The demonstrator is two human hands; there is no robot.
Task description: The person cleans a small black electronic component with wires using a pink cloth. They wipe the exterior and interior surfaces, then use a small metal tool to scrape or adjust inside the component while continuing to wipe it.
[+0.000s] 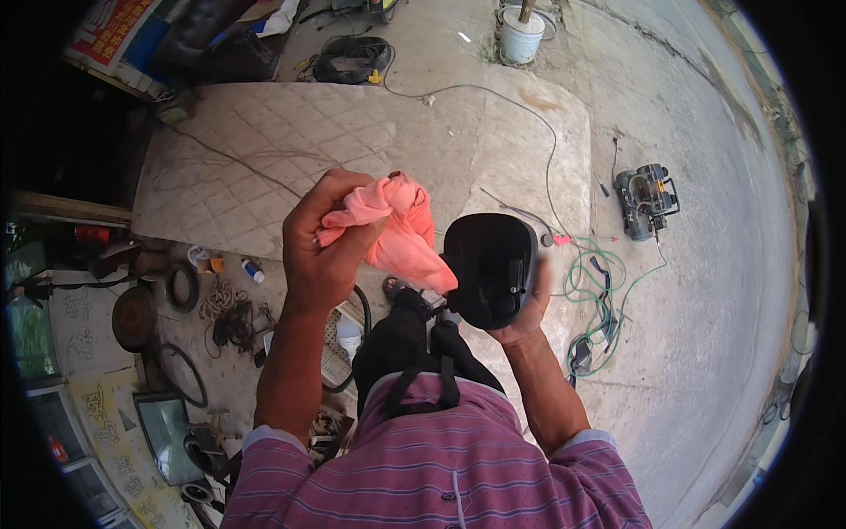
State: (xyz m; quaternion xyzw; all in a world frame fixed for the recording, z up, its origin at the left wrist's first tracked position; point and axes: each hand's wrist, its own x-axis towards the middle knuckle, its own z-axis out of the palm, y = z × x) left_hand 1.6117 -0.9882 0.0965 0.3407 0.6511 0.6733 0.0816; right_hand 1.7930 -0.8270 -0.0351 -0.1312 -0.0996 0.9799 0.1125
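Observation:
In my left hand (pixel 319 251) is a bunched salmon-pink cloth (pixel 410 242), gripped between thumb and fingers, with its loose end hanging toward the right. That end reaches the left edge of a black rounded plastic housing (pixel 480 264); whether it touches I cannot tell. My right hand (pixel 531 310) supports the housing from its right and lower side, with the thumb along the edge and the other fingers hidden behind it. The housing's hollow face is turned up toward me, with a small bright round fitting inside near its right wall. Both hands are held in front of my body.
An air compressor (pixel 649 201) stands on the concrete at the right, near a tangled green hose (pixel 575 275). A white bucket (pixel 522 42) is at the back. Tyres (pixel 182 287), rope (pixel 218 300) and a glass panel (pixel 167 432) crowd the left. A dark cable (pixel 553 145) crosses the floor.

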